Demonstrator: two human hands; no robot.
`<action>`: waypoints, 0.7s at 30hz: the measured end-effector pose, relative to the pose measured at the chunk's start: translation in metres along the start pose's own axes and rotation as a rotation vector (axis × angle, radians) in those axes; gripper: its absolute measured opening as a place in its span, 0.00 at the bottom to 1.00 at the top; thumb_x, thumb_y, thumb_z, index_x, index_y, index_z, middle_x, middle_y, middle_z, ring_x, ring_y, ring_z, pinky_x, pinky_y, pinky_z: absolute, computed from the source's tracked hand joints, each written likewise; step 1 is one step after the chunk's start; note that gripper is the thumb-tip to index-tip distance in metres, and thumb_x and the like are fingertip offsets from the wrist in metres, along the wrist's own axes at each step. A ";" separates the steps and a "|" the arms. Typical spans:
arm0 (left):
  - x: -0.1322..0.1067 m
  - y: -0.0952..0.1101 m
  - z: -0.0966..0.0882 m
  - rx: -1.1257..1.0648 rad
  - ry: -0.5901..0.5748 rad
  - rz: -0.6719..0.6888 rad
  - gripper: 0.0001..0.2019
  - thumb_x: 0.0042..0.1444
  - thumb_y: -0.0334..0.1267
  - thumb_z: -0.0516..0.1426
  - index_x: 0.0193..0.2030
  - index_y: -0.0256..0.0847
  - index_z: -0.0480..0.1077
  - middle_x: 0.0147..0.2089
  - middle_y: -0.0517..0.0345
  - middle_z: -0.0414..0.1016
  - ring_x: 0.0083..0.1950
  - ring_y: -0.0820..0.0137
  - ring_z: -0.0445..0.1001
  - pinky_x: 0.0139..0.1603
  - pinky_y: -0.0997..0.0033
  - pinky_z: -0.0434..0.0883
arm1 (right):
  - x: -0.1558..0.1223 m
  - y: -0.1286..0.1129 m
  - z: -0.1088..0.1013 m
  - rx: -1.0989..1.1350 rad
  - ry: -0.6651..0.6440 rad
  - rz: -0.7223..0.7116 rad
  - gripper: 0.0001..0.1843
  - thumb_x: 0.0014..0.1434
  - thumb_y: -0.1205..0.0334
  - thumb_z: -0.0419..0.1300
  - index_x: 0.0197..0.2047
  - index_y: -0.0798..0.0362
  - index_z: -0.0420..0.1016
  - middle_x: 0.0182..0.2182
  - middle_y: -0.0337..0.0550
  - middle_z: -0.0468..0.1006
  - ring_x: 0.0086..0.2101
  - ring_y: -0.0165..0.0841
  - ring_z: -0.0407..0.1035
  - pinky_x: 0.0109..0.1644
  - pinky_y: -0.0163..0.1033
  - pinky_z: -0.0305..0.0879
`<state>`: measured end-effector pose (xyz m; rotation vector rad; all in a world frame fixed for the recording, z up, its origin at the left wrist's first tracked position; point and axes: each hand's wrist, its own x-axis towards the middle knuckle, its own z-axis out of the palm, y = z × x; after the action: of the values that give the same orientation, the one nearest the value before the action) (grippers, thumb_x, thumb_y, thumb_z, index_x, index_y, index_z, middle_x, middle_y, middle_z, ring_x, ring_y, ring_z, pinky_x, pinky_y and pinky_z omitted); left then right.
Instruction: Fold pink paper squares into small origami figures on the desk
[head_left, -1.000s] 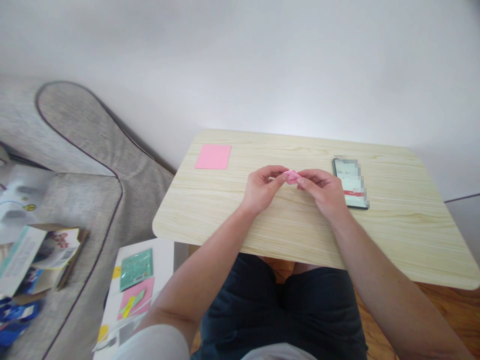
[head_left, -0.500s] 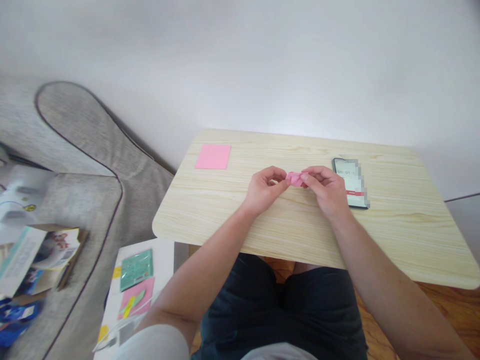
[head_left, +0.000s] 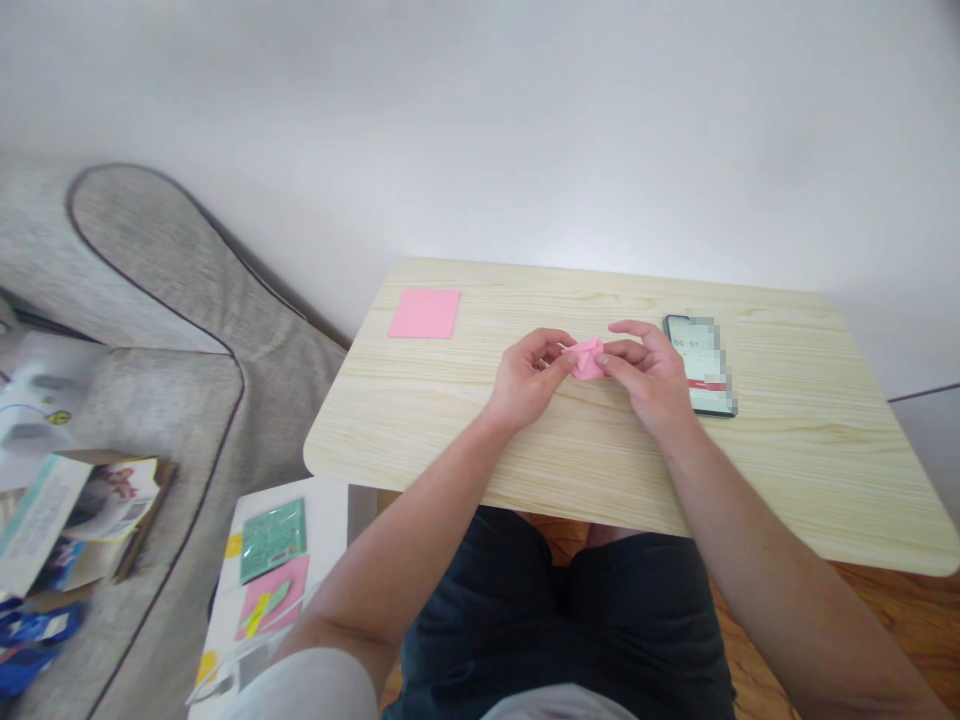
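A small folded piece of pink paper [head_left: 587, 359] is held between my two hands above the middle of the wooden table [head_left: 465, 420]. My left hand [head_left: 531, 378] pinches its left end with thumb and fingers. On the right end, my right hand [head_left: 651, 375] grips with thumb and finger, its index finger lifted away from the paper. The paper's exact folds are too small to make out. A flat pink paper square [head_left: 424, 314] lies at the table's back left. Just right of my right hand is a phone [head_left: 701, 370], its screen partly blurred out.
At lower left, a white surface [head_left: 330, 510] carries a green packet [head_left: 274, 540], pink paper [head_left: 294, 580] and a cable. Beyond it a grey sofa [head_left: 165, 400] holds an opened box [head_left: 45, 520] and blue packaging. A white wall [head_left: 525, 130] rises behind the table.
The folded pink paper has turned and shows more of its surface. My right index finger has lifted off it. Both hands stay in nearly the same place.
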<state>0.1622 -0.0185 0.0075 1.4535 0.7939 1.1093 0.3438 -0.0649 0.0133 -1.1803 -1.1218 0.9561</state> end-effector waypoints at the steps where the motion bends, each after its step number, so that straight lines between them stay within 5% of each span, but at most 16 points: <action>1: 0.000 0.000 0.000 -0.017 0.017 -0.005 0.13 0.58 0.45 0.66 0.45 0.41 0.76 0.34 0.59 0.78 0.34 0.73 0.74 0.36 0.72 0.66 | 0.000 0.001 0.000 0.007 -0.003 0.002 0.23 0.53 0.54 0.74 0.50 0.42 0.73 0.36 0.36 0.84 0.37 0.36 0.79 0.45 0.43 0.75; 6: 0.001 0.002 0.002 -0.080 0.049 -0.010 0.12 0.58 0.44 0.66 0.43 0.41 0.73 0.33 0.60 0.77 0.33 0.74 0.74 0.36 0.73 0.68 | 0.001 0.004 0.001 -0.064 -0.043 -0.050 0.15 0.52 0.55 0.75 0.39 0.45 0.75 0.34 0.37 0.81 0.34 0.33 0.75 0.39 0.41 0.72; 11: 0.002 0.000 -0.001 -0.105 -0.004 -0.002 0.09 0.57 0.40 0.65 0.43 0.41 0.74 0.38 0.59 0.78 0.37 0.73 0.75 0.40 0.72 0.70 | 0.001 0.007 0.000 -0.139 -0.076 -0.050 0.12 0.54 0.55 0.73 0.41 0.46 0.80 0.34 0.38 0.82 0.33 0.35 0.74 0.39 0.43 0.72; 17: 0.000 0.001 -0.003 0.059 -0.036 0.089 0.07 0.58 0.34 0.62 0.43 0.43 0.78 0.46 0.55 0.79 0.43 0.69 0.74 0.40 0.71 0.69 | -0.001 0.011 -0.003 -0.265 -0.076 -0.118 0.09 0.56 0.58 0.70 0.42 0.45 0.82 0.34 0.39 0.82 0.34 0.35 0.74 0.40 0.43 0.72; 21: -0.001 0.004 -0.003 0.198 -0.043 0.200 0.08 0.59 0.30 0.60 0.40 0.44 0.81 0.45 0.54 0.76 0.47 0.67 0.74 0.42 0.69 0.68 | -0.003 0.005 0.000 -0.268 -0.091 -0.208 0.05 0.58 0.62 0.68 0.39 0.45 0.82 0.42 0.42 0.82 0.43 0.38 0.76 0.48 0.46 0.74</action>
<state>0.1587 -0.0196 0.0115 1.7481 0.7568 1.1696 0.3429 -0.0671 0.0079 -1.2134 -1.4499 0.7212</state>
